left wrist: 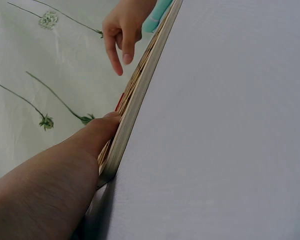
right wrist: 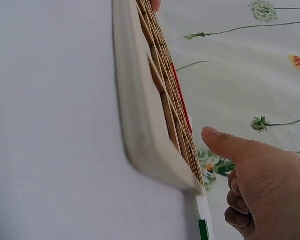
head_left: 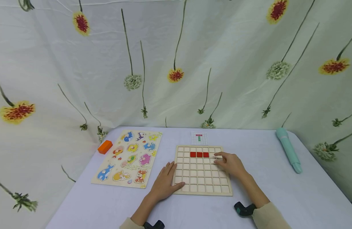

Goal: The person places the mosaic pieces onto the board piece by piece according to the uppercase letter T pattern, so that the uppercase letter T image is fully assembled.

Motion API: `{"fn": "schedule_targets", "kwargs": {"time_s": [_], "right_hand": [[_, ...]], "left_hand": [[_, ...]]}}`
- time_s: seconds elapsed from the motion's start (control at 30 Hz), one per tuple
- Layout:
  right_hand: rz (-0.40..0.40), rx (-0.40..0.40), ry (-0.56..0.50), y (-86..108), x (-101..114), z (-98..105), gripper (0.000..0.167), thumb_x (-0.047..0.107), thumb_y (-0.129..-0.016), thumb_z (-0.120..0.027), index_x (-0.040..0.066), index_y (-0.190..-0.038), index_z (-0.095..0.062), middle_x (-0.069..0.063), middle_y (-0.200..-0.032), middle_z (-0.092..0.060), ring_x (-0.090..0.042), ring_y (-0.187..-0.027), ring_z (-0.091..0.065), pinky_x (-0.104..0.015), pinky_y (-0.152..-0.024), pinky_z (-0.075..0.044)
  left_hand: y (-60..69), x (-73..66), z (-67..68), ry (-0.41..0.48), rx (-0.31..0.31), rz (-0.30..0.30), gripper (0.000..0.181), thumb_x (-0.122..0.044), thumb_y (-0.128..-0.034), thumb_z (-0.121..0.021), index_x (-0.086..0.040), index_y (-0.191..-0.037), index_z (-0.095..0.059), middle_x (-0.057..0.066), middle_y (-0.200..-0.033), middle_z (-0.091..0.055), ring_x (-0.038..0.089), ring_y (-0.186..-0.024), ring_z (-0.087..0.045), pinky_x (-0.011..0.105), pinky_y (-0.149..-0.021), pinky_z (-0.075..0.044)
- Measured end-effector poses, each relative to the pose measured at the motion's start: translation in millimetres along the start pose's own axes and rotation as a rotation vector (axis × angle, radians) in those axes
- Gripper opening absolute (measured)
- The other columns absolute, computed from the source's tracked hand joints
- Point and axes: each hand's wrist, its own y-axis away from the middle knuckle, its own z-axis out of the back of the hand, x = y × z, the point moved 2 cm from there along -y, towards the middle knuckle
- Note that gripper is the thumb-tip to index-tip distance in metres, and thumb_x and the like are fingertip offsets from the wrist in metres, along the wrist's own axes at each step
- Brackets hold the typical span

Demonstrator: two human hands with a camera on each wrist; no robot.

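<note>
Left hand (head_left: 163,182) (thumb spread), right hand (head_left: 232,163) raised

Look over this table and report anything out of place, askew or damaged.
The orange block sits askew at the left edge of the table, beside the puzzle board; whether it overhangs, I cannot tell. It looks odd there, apart from the grid board in use. Nothing visible looks spilled or damaged.

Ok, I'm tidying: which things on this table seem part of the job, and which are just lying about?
Seemingly part of the job:
- grid board, touched by the left hand
- three red squares, in the board
- card showing a T

Seemingly lying about:
- animal picture board
- orange block
- teal wand-like object
</note>
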Motion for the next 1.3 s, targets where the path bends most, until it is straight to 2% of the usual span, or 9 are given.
{"fn": "schedule_targets", "kwargs": {"time_s": [0.33,0.5,0.63,0.83,1.1,1.3], "right_hand": [[0.003,-0.032,0.018,29.6,-37,31,0.035,0.028,-0.079,-0.073,0.01,-0.108,-0.068,0.009,-0.05,-0.036,-0.004,-0.045,-0.028,-0.021,-0.041,-0.027],[-0.018,-0.054,0.027,36.5,-49,40,0.034,0.025,-0.078,-0.074,0.01,-0.108,-0.068,0.009,-0.05,-0.036,-0.005,-0.045,-0.028,-0.022,-0.041,-0.028],[-0.035,-0.057,0.04,37.0,-52,41,0.033,0.024,-0.079,-0.073,0.009,-0.108,-0.068,0.008,-0.05,-0.036,-0.006,-0.045,-0.028,-0.022,-0.041,-0.027],[-0.02,-0.058,0.036,36.3,-52,41,0.033,0.022,-0.079,-0.074,0.008,-0.108,-0.068,0.008,-0.05,-0.035,-0.006,-0.045,-0.028,-0.022,-0.04,-0.026],[-0.055,0.002,0.038,35.3,-58,37,0.036,0.028,-0.079,-0.073,0.007,-0.108,-0.068,0.008,-0.051,-0.037,-0.006,-0.045,-0.031,-0.021,-0.041,-0.027],[-0.057,-0.015,0.03,36.6,-58,37,0.031,0.025,-0.08,-0.072,0.008,-0.105,-0.068,0.008,-0.051,-0.037,-0.007,-0.045,-0.031,-0.022,-0.041,-0.027]], "left_hand": [[1.3,1.2,1.2,0.002,-0.005,0.007,0.088,-0.061,-0.0827,-0.053,-0.002,-0.143,-0.029,0.014,-0.148,-0.027,0.03,-0.138,-0.016,0.044,-0.111,-0.014],[2.2,0.0,2.7,0.001,-0.004,0.013,0.088,-0.06,-0.0827,-0.054,-0.001,-0.143,-0.029,0.014,-0.148,-0.027,0.03,-0.138,-0.016,0.044,-0.111,-0.014],[2.3,0.2,2.1,-0.002,-0.004,0.015,0.088,-0.06,-0.0826,-0.054,-0.002,-0.143,-0.029,0.013,-0.148,-0.027,0.029,-0.138,-0.016,0.043,-0.111,-0.014],[2.0,-1.1,2.3,0.006,-0.006,0.012,0.087,-0.06,-0.0826,-0.054,-0.002,-0.143,-0.029,0.013,-0.148,-0.027,0.029,-0.138,-0.016,0.044,-0.111,-0.015],[0.7,-0.8,0.9,0.008,-0.002,0.006,0.088,-0.061,-0.0826,-0.053,-0.002,-0.144,-0.029,0.013,-0.148,-0.027,0.029,-0.138,-0.016,0.044,-0.111,-0.015],[-0.5,-0.7,0.4,0.011,-0.005,-0.002,0.088,-0.062,-0.0826,-0.052,-0.002,-0.144,-0.029,0.013,-0.148,-0.027,0.028,-0.138,-0.016,0.044,-0.111,-0.015]]}}
